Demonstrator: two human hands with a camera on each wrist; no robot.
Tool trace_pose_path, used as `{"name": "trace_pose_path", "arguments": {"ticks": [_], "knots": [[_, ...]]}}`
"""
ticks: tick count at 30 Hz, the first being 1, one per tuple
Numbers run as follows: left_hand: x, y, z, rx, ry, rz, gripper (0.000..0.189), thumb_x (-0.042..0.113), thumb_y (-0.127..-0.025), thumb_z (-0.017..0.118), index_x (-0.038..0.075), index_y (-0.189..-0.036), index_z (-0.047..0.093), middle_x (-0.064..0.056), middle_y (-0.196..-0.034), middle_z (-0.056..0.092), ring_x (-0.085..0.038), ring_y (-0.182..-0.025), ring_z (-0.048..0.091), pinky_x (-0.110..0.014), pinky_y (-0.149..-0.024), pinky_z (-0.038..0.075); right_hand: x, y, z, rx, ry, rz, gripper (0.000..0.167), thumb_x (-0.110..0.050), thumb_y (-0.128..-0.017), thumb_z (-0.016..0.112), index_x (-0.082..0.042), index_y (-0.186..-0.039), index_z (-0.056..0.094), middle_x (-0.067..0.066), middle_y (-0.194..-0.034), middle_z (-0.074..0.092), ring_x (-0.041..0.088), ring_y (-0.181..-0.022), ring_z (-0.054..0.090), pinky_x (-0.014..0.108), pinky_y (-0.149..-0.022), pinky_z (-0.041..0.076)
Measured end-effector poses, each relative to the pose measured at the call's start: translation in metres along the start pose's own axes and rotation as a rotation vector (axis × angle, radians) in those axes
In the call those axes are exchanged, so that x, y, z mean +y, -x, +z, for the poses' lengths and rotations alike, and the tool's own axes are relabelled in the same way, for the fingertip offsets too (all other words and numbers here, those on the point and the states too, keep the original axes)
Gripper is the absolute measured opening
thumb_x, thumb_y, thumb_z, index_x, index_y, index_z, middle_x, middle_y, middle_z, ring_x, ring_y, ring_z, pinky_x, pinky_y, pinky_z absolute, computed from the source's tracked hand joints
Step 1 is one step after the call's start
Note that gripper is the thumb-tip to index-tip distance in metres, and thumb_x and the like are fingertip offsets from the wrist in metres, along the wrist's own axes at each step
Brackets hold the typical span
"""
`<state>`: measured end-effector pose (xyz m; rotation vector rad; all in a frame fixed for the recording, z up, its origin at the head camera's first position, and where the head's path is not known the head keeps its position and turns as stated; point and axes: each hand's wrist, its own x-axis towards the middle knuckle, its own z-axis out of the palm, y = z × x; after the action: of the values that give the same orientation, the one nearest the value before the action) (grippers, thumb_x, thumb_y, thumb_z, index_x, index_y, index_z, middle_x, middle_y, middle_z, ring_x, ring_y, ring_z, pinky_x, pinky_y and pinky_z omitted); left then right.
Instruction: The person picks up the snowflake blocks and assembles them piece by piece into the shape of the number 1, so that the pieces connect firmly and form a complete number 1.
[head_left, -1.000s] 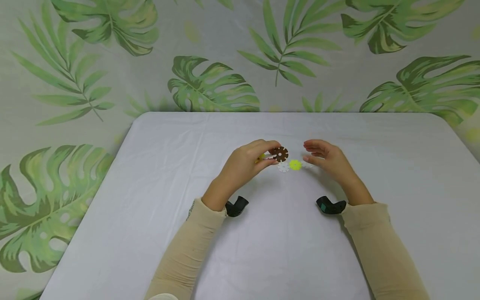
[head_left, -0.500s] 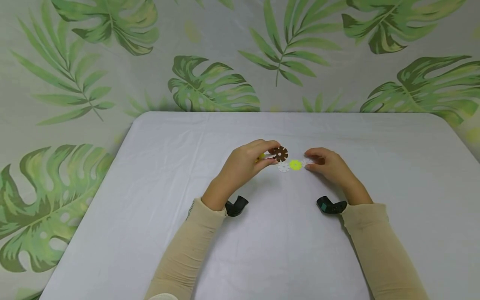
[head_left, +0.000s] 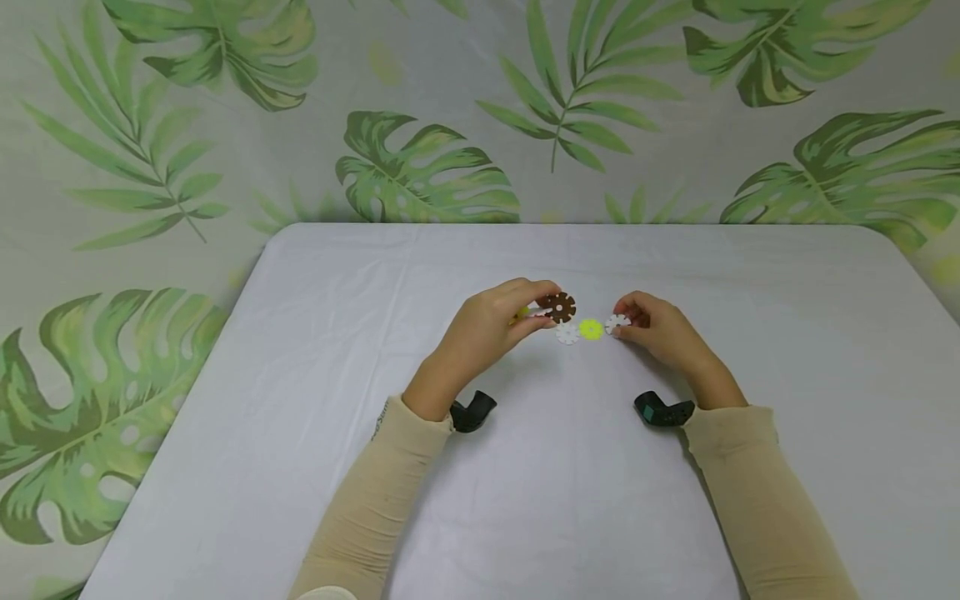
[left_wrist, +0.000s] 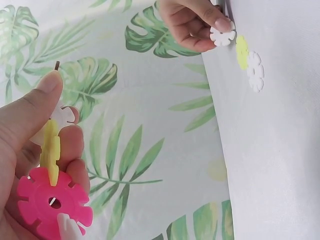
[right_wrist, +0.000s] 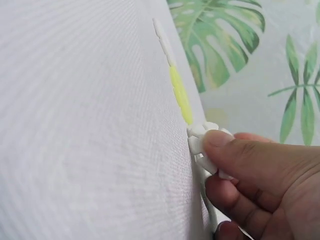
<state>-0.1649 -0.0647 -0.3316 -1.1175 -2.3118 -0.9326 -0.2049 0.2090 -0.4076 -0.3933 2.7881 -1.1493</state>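
Observation:
My left hand (head_left: 486,333) grips a joined string of notched plastic discs above the table. A brown disc (head_left: 561,308) sticks out past its fingertips. In the left wrist view the string also shows a white disc (left_wrist: 64,116), a yellow disc (left_wrist: 50,145) and a pink disc (left_wrist: 37,195), with part of another white piece at the bottom. My right hand (head_left: 663,331) pinches a separate white disc (right_wrist: 196,145) between thumb and fingers, low over the tabletop. Just left of it, a bright yellow disc (head_left: 591,330) and a white disc (head_left: 567,334) lie flat.
A white cloth covers the table (head_left: 570,500), whose far edge meets a leaf-patterned backdrop (head_left: 427,167). Black curved devices sit at both wrists, the left device (head_left: 474,412) and the right device (head_left: 663,410).
My right hand has come down, closed its fingers on the rightmost white disc and tilted it up off the cloth. My left hand with its string has stayed nearly still.

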Motion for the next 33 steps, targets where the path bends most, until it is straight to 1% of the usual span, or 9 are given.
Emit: {"name": "trace_pose_path", "arguments": {"ticks": [4, 7, 10, 13, 19, 23, 27, 30, 33], "knots": [[0.000, 0.000, 0.000, 0.000, -0.001, 0.001, 0.035, 0.019, -0.079, 0.069, 0.008, -0.111, 0.061, 0.001, -0.095, 0.063, -0.004, -0.072, 0.051, -0.013, -0.066, 0.040, -0.002, 0.000, -0.002, 0.031, -0.004, 0.003, 0.023, -0.014, -0.085, 0.063, -0.005, -0.105, 0.056, 0.011, -0.091, 0.056, 0.022, -0.080, 0.050, 0.033, -0.069, 0.041], [-0.001, 0.000, 0.000, 0.003, 0.007, 0.003, 0.035, 0.017, -0.078, 0.070, 0.007, -0.110, 0.061, 0.001, -0.096, 0.063, -0.005, -0.073, 0.052, -0.013, -0.067, 0.041, -0.005, 0.001, -0.004, 0.072, -0.008, 0.001, 0.024, -0.015, -0.085, 0.064, -0.004, -0.104, 0.057, 0.011, -0.090, 0.058, 0.022, -0.078, 0.052, 0.028, -0.065, 0.043], [-0.001, 0.000, 0.001, 0.005, 0.013, 0.001, 0.036, 0.015, -0.077, 0.071, 0.007, -0.110, 0.062, 0.000, -0.097, 0.063, -0.006, -0.073, 0.053, -0.013, -0.067, 0.041, -0.008, 0.002, -0.007, 0.113, -0.024, -0.009, 0.023, -0.016, -0.084, 0.065, -0.003, -0.103, 0.058, 0.010, -0.086, 0.058, 0.021, -0.073, 0.053, 0.023, -0.058, 0.043], [-0.001, 0.000, 0.000, 0.002, 0.007, 0.000, 0.035, 0.016, -0.077, 0.071, 0.007, -0.110, 0.062, 0.000, -0.097, 0.063, -0.006, -0.074, 0.054, -0.013, -0.068, 0.041, -0.013, 0.004, -0.010, 0.143, -0.055, -0.037, 0.024, -0.018, -0.085, 0.064, -0.003, -0.102, 0.058, 0.010, -0.084, 0.059, 0.019, -0.070, 0.055, 0.021, -0.056, 0.042], [-0.001, 0.000, -0.001, -0.003, 0.005, -0.003, 0.035, 0.019, -0.078, 0.069, 0.007, -0.110, 0.062, 0.000, -0.097, 0.063, -0.006, -0.074, 0.054, -0.013, -0.068, 0.041, -0.025, 0.007, -0.015, 0.199, -0.133, -0.089, 0.025, -0.017, -0.084, 0.065, -0.002, -0.103, 0.058, 0.010, -0.082, 0.057, 0.021, -0.070, 0.059, 0.018, -0.058, 0.042], [0.000, 0.000, -0.001, -0.007, 0.005, -0.008, 0.035, 0.020, -0.079, 0.069, 0.007, -0.110, 0.061, 0.000, -0.098, 0.063, -0.007, -0.075, 0.054, -0.013, -0.068, 0.041, -0.035, 0.010, -0.017, 0.239, -0.164, -0.092, 0.023, -0.014, -0.084, 0.065, -0.004, -0.103, 0.058, 0.009, -0.084, 0.057, 0.016, -0.066, 0.060, 0.017, -0.061, 0.043], [0.001, 0.000, -0.002, -0.015, 0.003, -0.016, 0.035, 0.020, -0.079, 0.068, 0.006, -0.111, 0.061, 0.000, -0.099, 0.063, -0.007, -0.076, 0.054, -0.013, -0.069, 0.041, -0.044, 0.012, -0.018, 0.251, -0.198, -0.109, 0.023, -0.011, -0.084, 0.064, -0.004, -0.105, 0.057, 0.009, -0.089, 0.058, 0.011, -0.066, 0.060, 0.015, -0.067, 0.045], [0.001, 0.000, -0.002, -0.017, 0.002, -0.022, 0.036, 0.019, -0.079, 0.068, 0.006, -0.112, 0.061, -0.001, -0.101, 0.063, -0.007, -0.076, 0.054, -0.013, -0.070, 0.041, -0.054, 0.015, -0.020, 0.251, -0.234, -0.151, 0.022, -0.006, -0.084, 0.063, -0.001, -0.104, 0.057, 0.011, -0.090, 0.058, 0.011, -0.066, 0.061, 0.015, -0.069, 0.046], [0.000, 0.000, -0.002, -0.016, 0.000, -0.022, 0.036, 0.020, -0.079, 0.068, 0.006, -0.112, 0.061, -0.001, -0.101, 0.063, -0.007, -0.076, 0.054, -0.013, -0.070, 0.041, -0.061, 0.017, -0.020, 0.253, -0.261, -0.191, 0.021, -0.003, -0.083, 0.063, 0.001, -0.103, 0.057, 0.009, -0.088, 0.059, 0.010, -0.067, 0.061, 0.016, -0.069, 0.047]]}}
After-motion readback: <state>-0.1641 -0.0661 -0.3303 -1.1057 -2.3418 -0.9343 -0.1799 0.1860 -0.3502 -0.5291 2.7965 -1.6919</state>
